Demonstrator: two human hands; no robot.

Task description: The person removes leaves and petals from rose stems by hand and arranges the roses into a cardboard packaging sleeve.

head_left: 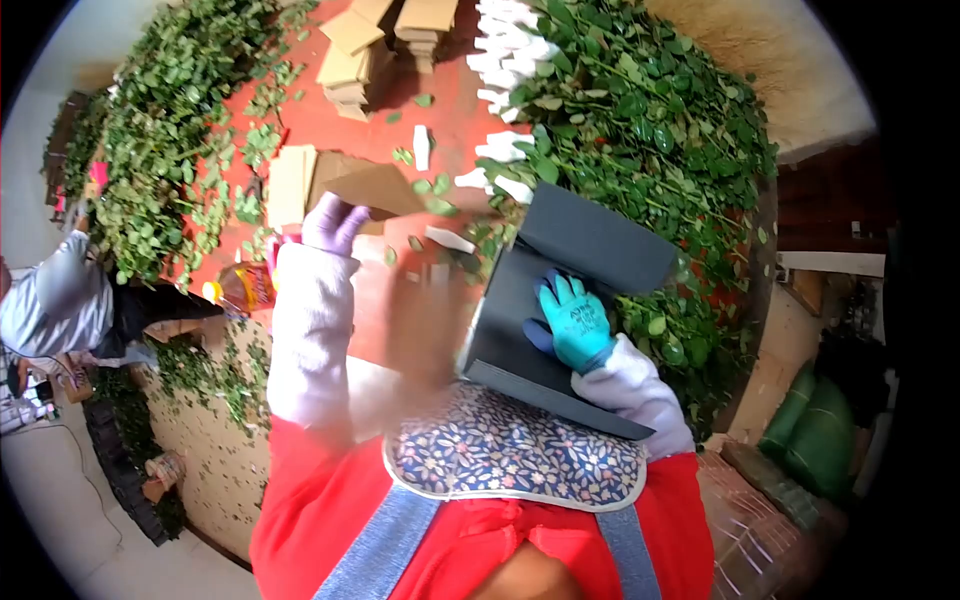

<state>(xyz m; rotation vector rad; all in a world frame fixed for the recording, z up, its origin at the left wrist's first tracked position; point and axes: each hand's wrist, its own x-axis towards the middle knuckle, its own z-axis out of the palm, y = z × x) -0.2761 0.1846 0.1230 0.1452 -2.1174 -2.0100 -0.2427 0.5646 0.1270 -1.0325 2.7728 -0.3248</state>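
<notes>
My left hand (pixel 335 224), in a light purple glove, is at the near left corner of a brown cardboard piece (pixel 375 190). Its fingers look slightly apart, and whether they touch the cardboard is unclear. My right hand (pixel 576 322), in a teal and dark blue glove, rests open with spread fingers on a black folded board (pixel 505 325), whose raised flap (pixel 595 238) stands beyond the fingers. Between my left forearm and the board is a brown shape (pixel 425 320), smeared by motion. A white paper strip (pixel 450 239) lies near the board.
Leafy stems (pixel 660 130) fill the right side of the red table (pixel 440 105), and more leaves (pixel 170 130) cover its left. White-wrapped ends (pixel 500 50), cardboard stacks (pixel 350 65) and a bottle (pixel 240 288) are there too. Another person (pixel 60 300) is at the far left.
</notes>
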